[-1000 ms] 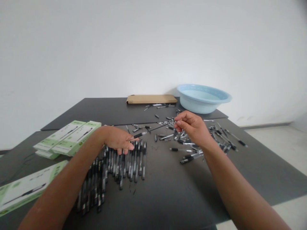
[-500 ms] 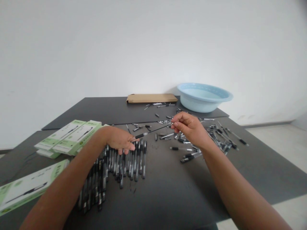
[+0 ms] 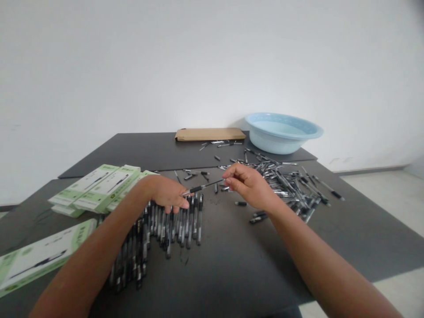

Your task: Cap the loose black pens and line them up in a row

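My left hand (image 3: 168, 193) is closed on the front end of a pen (image 3: 196, 189) with a black grip and a clear barrel. It hovers over rows of black-and-clear pens (image 3: 192, 225) laid side by side on the dark table. My right hand (image 3: 248, 184) pinches the thin dark end of an ink refill (image 3: 218, 181), which runs in line with the pen's barrel. How deep the refill sits inside is hard to make out. Below and behind my right hand spreads a loose heap of pen parts (image 3: 285, 181).
Green-and-white pen boxes (image 3: 96, 187) are stacked at left, with another pen box (image 3: 46, 254) nearer me. A flat cardboard box (image 3: 210, 134) and a light blue basin (image 3: 281, 137) stand by the wall. Small caps and refills (image 3: 225, 143) lie in front of the cardboard.
My right hand has moved left and slightly down toward my left hand. The visible length of refill between my hands is shorter. My left hand has barely moved and still holds the pen.
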`<move>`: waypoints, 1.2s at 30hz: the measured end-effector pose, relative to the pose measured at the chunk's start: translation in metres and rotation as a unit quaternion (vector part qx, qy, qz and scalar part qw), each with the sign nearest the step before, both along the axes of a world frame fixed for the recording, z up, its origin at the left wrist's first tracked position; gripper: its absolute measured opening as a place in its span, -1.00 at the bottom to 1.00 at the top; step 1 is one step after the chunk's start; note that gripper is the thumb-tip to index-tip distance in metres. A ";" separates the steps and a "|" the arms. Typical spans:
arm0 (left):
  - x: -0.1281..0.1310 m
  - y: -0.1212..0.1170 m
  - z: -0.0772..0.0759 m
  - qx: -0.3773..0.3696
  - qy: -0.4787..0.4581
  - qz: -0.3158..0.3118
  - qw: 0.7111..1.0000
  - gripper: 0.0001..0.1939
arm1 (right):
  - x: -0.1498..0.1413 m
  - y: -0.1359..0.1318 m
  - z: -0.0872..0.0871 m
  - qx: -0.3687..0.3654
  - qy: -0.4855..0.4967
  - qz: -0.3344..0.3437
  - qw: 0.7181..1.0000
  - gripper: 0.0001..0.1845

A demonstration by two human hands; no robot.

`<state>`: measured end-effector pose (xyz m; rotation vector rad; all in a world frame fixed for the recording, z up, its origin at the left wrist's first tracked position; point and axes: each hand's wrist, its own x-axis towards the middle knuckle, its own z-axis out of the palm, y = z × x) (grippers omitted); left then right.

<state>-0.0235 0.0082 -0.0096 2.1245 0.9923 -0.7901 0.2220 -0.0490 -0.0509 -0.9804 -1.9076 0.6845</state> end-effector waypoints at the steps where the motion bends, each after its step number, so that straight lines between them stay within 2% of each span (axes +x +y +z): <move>1: 0.000 0.000 -0.001 -0.001 0.002 -0.001 1.000 -0.61 | -0.003 -0.001 -0.001 0.009 -0.010 -0.004 1.000 -0.93; 5: 0.003 0.000 -0.005 -0.002 0.007 -0.008 1.000 -0.60 | -0.014 -0.002 -0.007 0.021 -0.040 -0.005 0.999 -0.91; 14: 0.007 -0.002 -0.011 -0.004 0.013 -0.022 1.000 -0.70 | -0.030 -0.008 -0.016 -0.002 -0.047 0.014 0.999 -0.92; 28: 0.008 -0.002 -0.013 0.002 0.010 -0.022 1.000 -0.69 | -0.032 -0.009 -0.019 -0.009 -0.027 0.031 0.999 -0.83; 36: 0.009 -0.002 -0.013 -0.010 0.018 -0.024 0.999 -0.70 | -0.033 -0.009 -0.018 -0.016 -0.069 0.016 0.997 -0.93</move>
